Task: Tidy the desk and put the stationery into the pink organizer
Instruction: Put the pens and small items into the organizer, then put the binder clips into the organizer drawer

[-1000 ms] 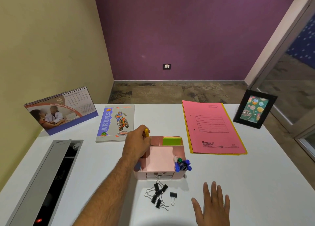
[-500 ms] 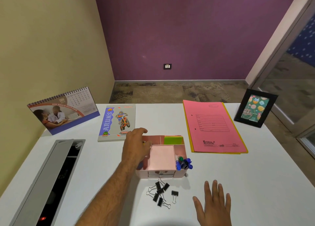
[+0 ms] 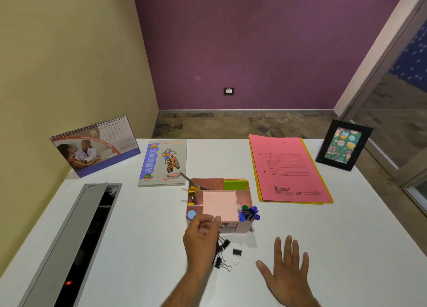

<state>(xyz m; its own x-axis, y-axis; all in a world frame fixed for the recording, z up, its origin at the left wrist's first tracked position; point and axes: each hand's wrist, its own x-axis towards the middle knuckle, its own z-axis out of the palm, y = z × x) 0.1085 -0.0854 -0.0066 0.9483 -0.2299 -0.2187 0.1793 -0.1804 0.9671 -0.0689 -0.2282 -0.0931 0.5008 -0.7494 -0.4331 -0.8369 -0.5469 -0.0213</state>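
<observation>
The pink organizer (image 3: 243, 192) stands mid-desk. It holds pink notes, a green pad (image 3: 235, 184), blue and green pens (image 3: 249, 213) at its right, a blue eraser (image 3: 191, 214) front left, and a yellow-handled tool (image 3: 193, 188) in the back-left slot. Several black binder clips (image 3: 227, 253) lie on the desk just in front of it. My left hand (image 3: 202, 237) hovers at the organizer's front edge, over the clips, fingers loosely curled and holding nothing. My right hand (image 3: 287, 267) rests flat on the desk, fingers spread.
A notebook (image 3: 163, 163) lies behind the organizer to the left, pink and yellow folders (image 3: 288, 170) to the right. A desk calendar (image 3: 94, 144) stands far left, a photo frame (image 3: 344, 144) far right. A grey cable tray (image 3: 69, 242) runs along the left side.
My left hand let go of the yellow-handled tool in the back-left slot and drew back toward me, down to the organizer's front by the clips. My right hand stayed flat.
</observation>
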